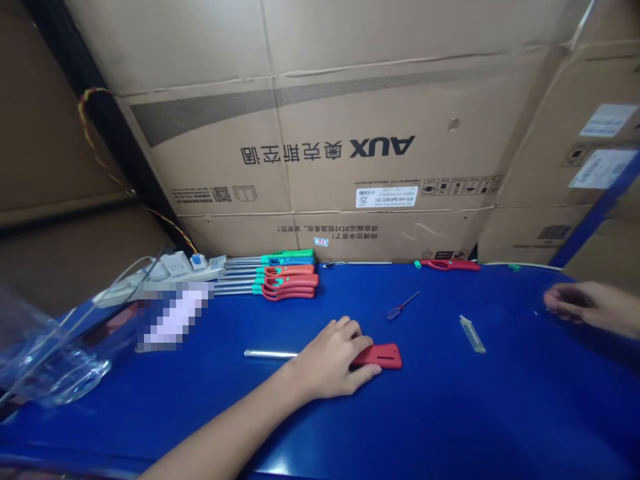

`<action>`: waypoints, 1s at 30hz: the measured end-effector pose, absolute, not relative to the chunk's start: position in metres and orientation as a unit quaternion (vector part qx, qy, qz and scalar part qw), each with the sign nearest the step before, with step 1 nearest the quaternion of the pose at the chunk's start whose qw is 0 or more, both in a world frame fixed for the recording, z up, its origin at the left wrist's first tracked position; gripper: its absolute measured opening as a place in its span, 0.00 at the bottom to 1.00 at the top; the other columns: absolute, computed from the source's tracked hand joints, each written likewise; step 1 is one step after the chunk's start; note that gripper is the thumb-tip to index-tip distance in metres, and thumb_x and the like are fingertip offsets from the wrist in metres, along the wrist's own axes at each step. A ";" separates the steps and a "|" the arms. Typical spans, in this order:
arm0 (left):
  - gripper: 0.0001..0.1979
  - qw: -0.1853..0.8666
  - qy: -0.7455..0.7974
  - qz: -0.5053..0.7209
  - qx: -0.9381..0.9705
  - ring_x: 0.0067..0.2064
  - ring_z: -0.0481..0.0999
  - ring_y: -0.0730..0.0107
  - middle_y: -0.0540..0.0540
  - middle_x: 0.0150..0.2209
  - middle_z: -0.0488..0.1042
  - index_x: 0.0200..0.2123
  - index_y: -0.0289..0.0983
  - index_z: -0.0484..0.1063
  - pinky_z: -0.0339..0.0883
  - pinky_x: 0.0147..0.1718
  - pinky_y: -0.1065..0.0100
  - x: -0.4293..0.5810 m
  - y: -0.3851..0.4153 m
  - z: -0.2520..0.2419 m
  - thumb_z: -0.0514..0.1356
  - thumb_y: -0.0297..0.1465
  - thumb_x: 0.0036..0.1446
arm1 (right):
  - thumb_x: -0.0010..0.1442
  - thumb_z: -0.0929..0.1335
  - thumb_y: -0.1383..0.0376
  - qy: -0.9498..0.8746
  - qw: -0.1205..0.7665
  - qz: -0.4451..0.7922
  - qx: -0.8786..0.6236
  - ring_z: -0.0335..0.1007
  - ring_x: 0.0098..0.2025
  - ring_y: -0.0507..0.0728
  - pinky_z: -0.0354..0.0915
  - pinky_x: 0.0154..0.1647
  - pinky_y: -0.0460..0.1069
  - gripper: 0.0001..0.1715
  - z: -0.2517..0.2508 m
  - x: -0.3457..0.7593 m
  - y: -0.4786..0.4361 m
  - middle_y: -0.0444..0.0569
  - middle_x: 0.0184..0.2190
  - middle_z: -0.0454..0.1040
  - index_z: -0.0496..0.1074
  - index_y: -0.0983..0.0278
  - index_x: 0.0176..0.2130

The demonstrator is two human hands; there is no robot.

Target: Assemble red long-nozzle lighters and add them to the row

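My left hand (pixel 343 357) lies over a red long-nosed lighter (pixel 385 357) on the blue table, its fingers wrapped round the handle. The lighter's metal tube (pixel 270 354) points left, and my palm hides its middle. Off at the right edge, my right hand (pixel 585 307) is just above the tabletop with thumb and fingers pinched together; anything between them is too small to name. A tiny pale speck (pixel 536 313) shows just left of those fingertips. Between the hands are a small screwdriver (pixel 396 311) with a purple handle and a clear plastic piece (pixel 472 335), shaped like a narrow tank.
Several lighters (pixel 290 271) in green, blue, orange and red lie in a row at the back left. A red lighter shell (pixel 450 265) and a metal tube (pixel 370 263) rest along the cardboard wall (pixel 320 100). A power strip (pixel 113 293) and clear plastic bag (pixel 75 370) are left.
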State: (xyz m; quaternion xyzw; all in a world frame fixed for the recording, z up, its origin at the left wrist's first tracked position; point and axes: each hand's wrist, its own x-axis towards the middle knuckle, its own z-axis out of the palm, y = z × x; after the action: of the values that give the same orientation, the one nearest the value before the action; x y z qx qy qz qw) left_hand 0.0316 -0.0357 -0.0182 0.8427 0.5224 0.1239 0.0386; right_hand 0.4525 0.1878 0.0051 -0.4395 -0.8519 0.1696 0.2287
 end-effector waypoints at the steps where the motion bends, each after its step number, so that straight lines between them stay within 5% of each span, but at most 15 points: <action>1: 0.16 0.039 0.521 0.123 0.844 0.43 0.70 0.60 0.43 0.39 0.71 0.44 0.36 0.74 0.67 0.46 0.62 0.031 -0.036 -0.018 0.57 0.42 0.61 | 0.46 0.65 0.31 -0.850 0.173 0.212 -0.451 0.66 0.17 0.53 0.63 0.18 0.49 0.35 0.011 0.442 0.182 0.56 0.17 0.70 0.70 0.57 0.18; 7: 0.15 0.041 0.514 0.112 0.850 0.44 0.71 0.56 0.42 0.40 0.71 0.46 0.36 0.69 0.67 0.46 0.56 0.028 -0.034 -0.010 0.59 0.38 0.57 | 0.54 0.68 0.47 -0.851 0.196 0.296 -0.387 0.72 0.32 0.57 0.69 0.35 0.53 0.22 0.034 0.329 0.124 0.55 0.32 0.76 0.70 0.62 0.36; 15: 0.12 0.064 0.518 0.126 0.844 0.41 0.72 0.59 0.44 0.39 0.72 0.39 0.37 0.67 0.66 0.40 0.61 0.034 -0.019 -0.013 0.56 0.40 0.62 | 0.51 0.73 0.54 -0.814 0.219 0.458 -0.283 0.70 0.31 0.53 0.68 0.36 0.49 0.17 -0.009 0.238 0.082 0.46 0.30 0.75 0.71 0.65 0.31; 21: 0.14 0.040 0.485 0.121 0.865 0.41 0.71 0.61 0.44 0.39 0.71 0.42 0.36 0.71 0.65 0.41 0.62 0.033 -0.021 -0.022 0.56 0.40 0.63 | 0.62 0.66 0.65 -0.887 0.232 0.335 -0.217 0.72 0.37 0.54 0.67 0.42 0.49 0.06 -0.017 0.250 0.065 0.47 0.34 0.77 0.73 0.63 0.34; 30: 0.16 0.009 0.468 0.108 0.877 0.40 0.71 0.61 0.43 0.38 0.71 0.43 0.35 0.74 0.66 0.40 0.62 0.031 -0.028 -0.021 0.54 0.40 0.65 | 0.66 0.62 0.69 -0.945 0.212 0.196 -0.151 0.70 0.40 0.55 0.65 0.44 0.50 0.11 -0.021 0.246 0.058 0.51 0.40 0.75 0.73 0.64 0.44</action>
State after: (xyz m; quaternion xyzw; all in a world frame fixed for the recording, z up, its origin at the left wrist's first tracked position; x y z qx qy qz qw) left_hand 0.0313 -0.0278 -0.0209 0.8769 0.4683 0.1080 0.0085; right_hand 0.2456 0.0583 -0.0206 -0.1511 -0.9455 0.1962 0.2116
